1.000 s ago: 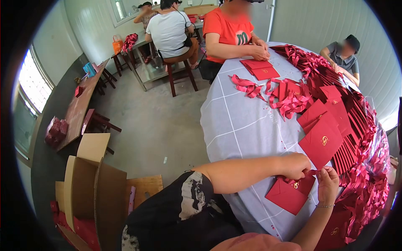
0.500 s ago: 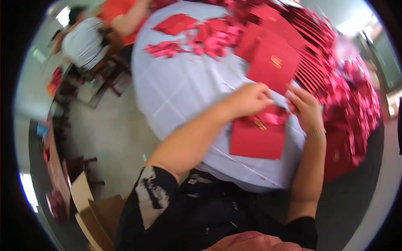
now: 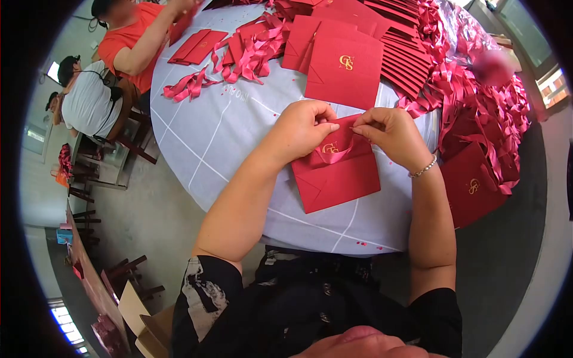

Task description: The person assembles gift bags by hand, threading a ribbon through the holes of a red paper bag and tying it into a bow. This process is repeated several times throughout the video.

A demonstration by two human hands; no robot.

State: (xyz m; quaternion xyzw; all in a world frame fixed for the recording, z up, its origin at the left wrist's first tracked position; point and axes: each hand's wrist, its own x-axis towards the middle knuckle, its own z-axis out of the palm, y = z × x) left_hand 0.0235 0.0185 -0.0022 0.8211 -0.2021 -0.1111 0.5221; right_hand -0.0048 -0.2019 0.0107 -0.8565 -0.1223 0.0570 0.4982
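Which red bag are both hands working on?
The red bag under the left hand and right hand, with a ribbon across its front; others are beyond it or to its right.

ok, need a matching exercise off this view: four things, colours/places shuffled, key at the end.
1. Bag being handled
2. Bracelet
3. Tablecloth
4. Cardboard box

A. Pale grey with white lines
B. Lower left of the view
C. Red with a gold emblem
D. Around the wrist of the right hand

Pairs: 1-C, 2-D, 3-A, 4-B
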